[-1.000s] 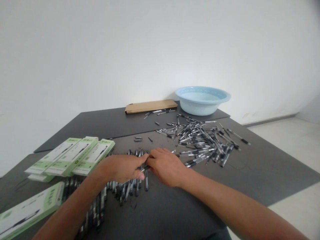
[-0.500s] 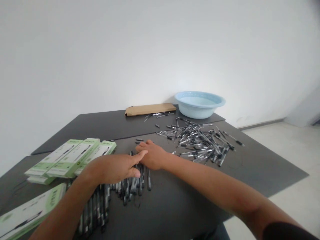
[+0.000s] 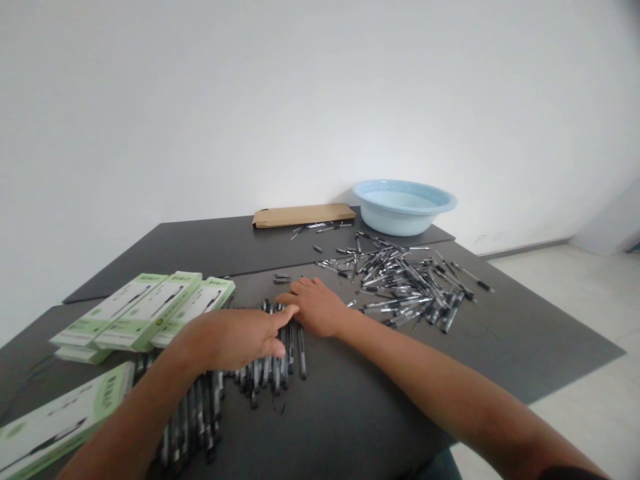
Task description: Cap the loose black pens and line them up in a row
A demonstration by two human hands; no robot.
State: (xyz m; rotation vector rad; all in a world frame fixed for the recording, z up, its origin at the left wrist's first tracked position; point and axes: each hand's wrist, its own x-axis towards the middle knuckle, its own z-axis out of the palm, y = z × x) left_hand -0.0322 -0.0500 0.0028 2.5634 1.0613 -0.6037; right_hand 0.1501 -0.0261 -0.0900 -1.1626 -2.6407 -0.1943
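Observation:
A row of black-and-clear pens (image 3: 256, 383) lies side by side on the dark table, pointing roughly toward me. Over these pens is my left hand (image 3: 245, 337), with index finger and thumb stretched out and the other fingers hidden beneath. My right hand (image 3: 317, 308) rests palm down at the far right end of the row, its fingers extended and close to the left index fingertip. Whether either hand presses on the pens is hard to see. Nearer to me, under my left forearm, lies another row of pens (image 3: 193, 420), partly covered.
Green-and-white pen boxes (image 3: 135, 310) are stacked at the left, with another box (image 3: 65, 420) nearer. A loose heap of pens (image 3: 410, 283) spreads at the right. Behind are a light blue basin (image 3: 400, 220) and a flat cardboard piece (image 3: 303, 215). Small black pieces (image 3: 282, 278) lie beyond my hands.
My right hand has shifted slightly to the right along the far end of the pens. The left hand stays nearly in place, and the whole view has moved a little.

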